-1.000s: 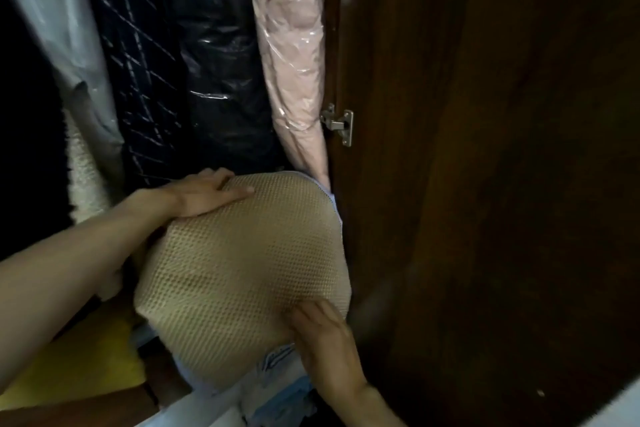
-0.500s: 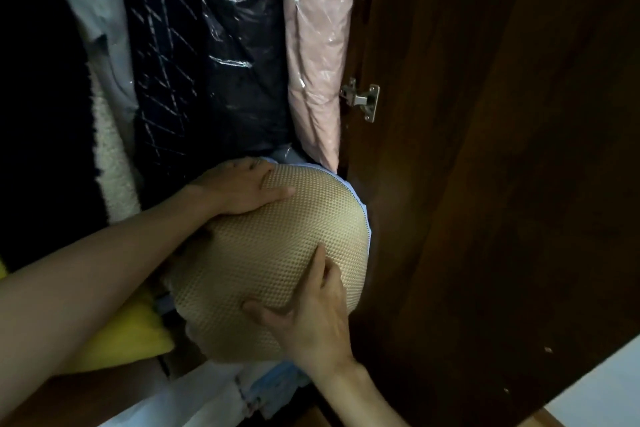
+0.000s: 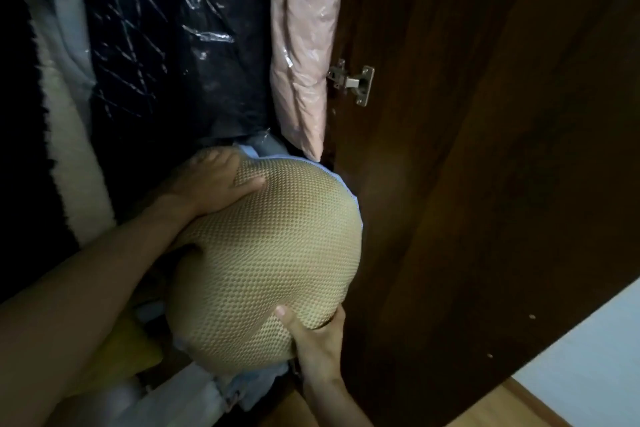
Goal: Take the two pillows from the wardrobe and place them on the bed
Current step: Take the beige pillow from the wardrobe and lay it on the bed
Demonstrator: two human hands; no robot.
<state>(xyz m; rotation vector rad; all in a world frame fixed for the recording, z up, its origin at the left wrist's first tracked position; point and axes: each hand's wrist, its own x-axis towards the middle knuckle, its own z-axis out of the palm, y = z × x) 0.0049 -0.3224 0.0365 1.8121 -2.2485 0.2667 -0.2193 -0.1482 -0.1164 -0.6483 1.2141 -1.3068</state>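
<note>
A beige pillow (image 3: pixel 266 260) with a waffle-mesh cover and a pale blue edge bulges out of the wardrobe's lower part, beside the open door. My left hand (image 3: pixel 211 184) presses on its top left, fingers spread over the fabric. My right hand (image 3: pixel 317 336) grips its lower right corner from beneath, thumb on the front. A yellow cushion-like thing (image 3: pixel 117 354) lies low on the left, mostly hidden by my left forearm. I cannot tell whether it is the other pillow. The bed is out of sight.
Hanging clothes in plastic covers fill the wardrobe: a pink one (image 3: pixel 304 45), dark ones (image 3: pixel 173 45) and a white fleecy one (image 3: pixel 76 166). The dark wooden door (image 3: pixel 485 149) with its metal hinge (image 3: pixel 353 83) stands open on the right. Folded pale items (image 3: pixel 194 399) lie below.
My right hand slid from the pillow's front face down under its lower right corner and took hold. The pillow has come further out of the wardrobe toward me.
</note>
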